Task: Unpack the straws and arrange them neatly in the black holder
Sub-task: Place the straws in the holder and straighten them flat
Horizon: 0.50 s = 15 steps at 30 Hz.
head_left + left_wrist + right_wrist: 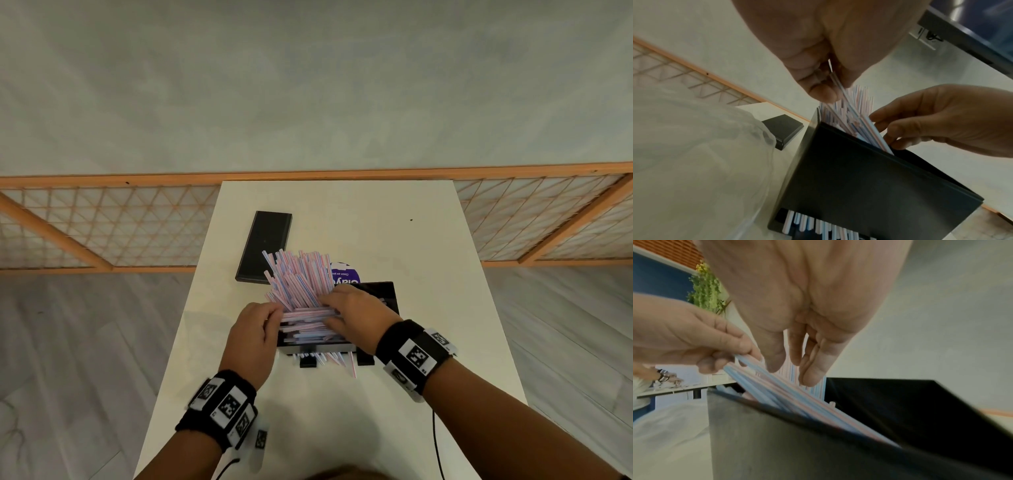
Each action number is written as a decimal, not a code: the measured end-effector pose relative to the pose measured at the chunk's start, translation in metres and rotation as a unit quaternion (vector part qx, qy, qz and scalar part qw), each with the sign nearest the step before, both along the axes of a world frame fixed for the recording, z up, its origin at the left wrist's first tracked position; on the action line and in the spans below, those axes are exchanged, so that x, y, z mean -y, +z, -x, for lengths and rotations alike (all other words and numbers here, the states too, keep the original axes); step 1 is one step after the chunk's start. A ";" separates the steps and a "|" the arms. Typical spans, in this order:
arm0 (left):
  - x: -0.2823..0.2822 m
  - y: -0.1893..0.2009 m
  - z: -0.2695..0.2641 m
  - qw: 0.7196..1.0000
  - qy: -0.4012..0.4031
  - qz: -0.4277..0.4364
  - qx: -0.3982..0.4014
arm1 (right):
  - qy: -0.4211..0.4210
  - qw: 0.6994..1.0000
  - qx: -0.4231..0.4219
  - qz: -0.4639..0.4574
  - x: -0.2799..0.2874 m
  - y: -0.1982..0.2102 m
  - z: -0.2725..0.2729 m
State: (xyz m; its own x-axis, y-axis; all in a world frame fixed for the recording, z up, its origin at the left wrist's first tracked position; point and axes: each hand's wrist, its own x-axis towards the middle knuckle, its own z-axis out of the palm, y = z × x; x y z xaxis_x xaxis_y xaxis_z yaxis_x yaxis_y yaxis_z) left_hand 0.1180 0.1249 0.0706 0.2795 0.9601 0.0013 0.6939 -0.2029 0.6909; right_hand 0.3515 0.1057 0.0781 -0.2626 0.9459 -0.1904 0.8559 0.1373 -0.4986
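The black holder (317, 346) stands mid-table with its top uncovered. A bundle of pink, blue and white striped straws (306, 313) lies across its top. My left hand (277, 317) pinches the bundle's left end, seen close up at the left hand (830, 91). My right hand (327, 311) takes the right end between thumb and nearly straight fingers (809, 369). Many more straws (301, 274) stick up in a loose fan behind the bundle. Several straw ends (330, 359) show in the slot at the holder's foot (809, 224).
The flat black lid (265, 246) lies on the white table (428, 274) at the back left. A purple-labelled wrapper (346, 274) sits behind the holder. Clear plastic (694, 146) fills the left of the left wrist view. A wooden lattice screen (102, 222) runs behind the table.
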 end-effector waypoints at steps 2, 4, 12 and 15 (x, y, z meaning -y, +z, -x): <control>-0.002 -0.004 -0.003 1.000 0.005 0.009 -0.005 | -0.014 0.999 -0.024 -0.022 0.003 0.008 -0.003; -0.003 -0.005 -0.009 1.000 0.005 0.023 0.000 | -0.026 0.998 -0.028 -0.040 0.007 0.016 -0.008; 0.005 0.008 -0.030 0.986 -0.082 -0.120 -0.076 | 0.028 0.987 0.110 0.112 0.024 0.008 -0.018; 0.016 -0.002 -0.038 0.948 -0.218 -0.177 -0.152 | 0.037 0.984 0.116 0.129 0.018 -0.008 -0.016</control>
